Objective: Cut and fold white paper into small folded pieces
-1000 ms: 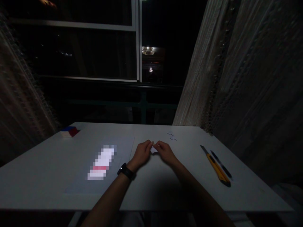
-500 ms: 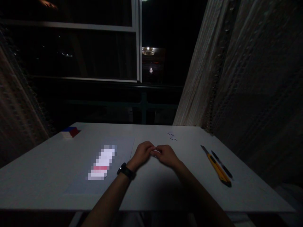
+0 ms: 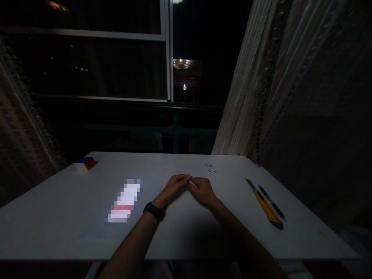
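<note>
Over the middle of the white table (image 3: 180, 232), my left hand (image 3: 174, 186) and my right hand (image 3: 204, 190) meet at the fingertips. Both are closed in a pinch on one small piece of white paper (image 3: 192, 182), mostly hidden by the fingers. A dark watch (image 3: 154, 211) is on my left wrist. Just beyond my right hand lie small paper slips (image 3: 212, 171) with dark marks. To the left of my left hand is a pale sheet of paper (image 3: 155, 178), with a bright, pixelated phone-like rectangle (image 3: 126, 201) on it.
On the right lie a yellow utility knife (image 3: 266, 207), its blade out and pointing away, and a dark pen (image 3: 271, 201). At the far left corner sits a blue, red and white block (image 3: 85, 164). Curtains (image 3: 238, 97) hang beside a dark window (image 3: 99, 66) behind the table.
My fingers have shifted slightly on the small paper, with the left fingers straighter and the fingertips a little higher. The things on the table stay put.
</note>
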Demonstrator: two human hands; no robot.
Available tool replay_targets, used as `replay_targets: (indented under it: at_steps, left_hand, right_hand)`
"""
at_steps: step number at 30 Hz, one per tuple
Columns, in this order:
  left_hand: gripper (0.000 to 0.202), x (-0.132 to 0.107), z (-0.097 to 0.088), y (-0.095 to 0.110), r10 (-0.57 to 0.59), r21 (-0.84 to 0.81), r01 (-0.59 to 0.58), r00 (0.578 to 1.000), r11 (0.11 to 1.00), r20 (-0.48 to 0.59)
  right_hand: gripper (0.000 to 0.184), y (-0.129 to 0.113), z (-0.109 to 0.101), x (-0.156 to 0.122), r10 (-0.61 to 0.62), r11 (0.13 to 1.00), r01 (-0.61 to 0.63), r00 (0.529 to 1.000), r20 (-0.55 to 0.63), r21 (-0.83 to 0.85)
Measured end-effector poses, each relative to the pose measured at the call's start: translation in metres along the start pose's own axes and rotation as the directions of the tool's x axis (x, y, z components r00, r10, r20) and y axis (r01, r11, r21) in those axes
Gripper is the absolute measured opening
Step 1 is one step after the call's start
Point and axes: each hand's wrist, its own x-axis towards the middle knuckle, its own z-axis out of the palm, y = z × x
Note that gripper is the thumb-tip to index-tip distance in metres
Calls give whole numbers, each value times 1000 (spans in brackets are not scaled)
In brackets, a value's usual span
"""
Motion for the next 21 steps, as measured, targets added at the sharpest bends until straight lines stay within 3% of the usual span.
replay_targets:
  at_steps: [6, 13, 17, 21]
  left_hand:
    - [32, -4, -1, 0, -96, -217, 126, 985, 968, 144]
    - [30, -4, -3, 1, -192, -254, 197, 980, 947, 47]
    - [29, -4, -4, 4, -167, -119, 165, 986, 979, -7]
    - [33, -2, -8, 3, -40, 216, 43, 999, 975, -16]
  right_hand:
    - [29, -12, 1, -5, -21, 988, 23, 1000, -16, 153]
    - [33, -12, -1, -3, 4, 994, 0, 999, -33, 108]
    - [34, -8, -1, -1, 30, 986, -33, 999, 24, 162]
    - [29, -1, -1, 0, 66, 969, -104, 983, 169, 225]
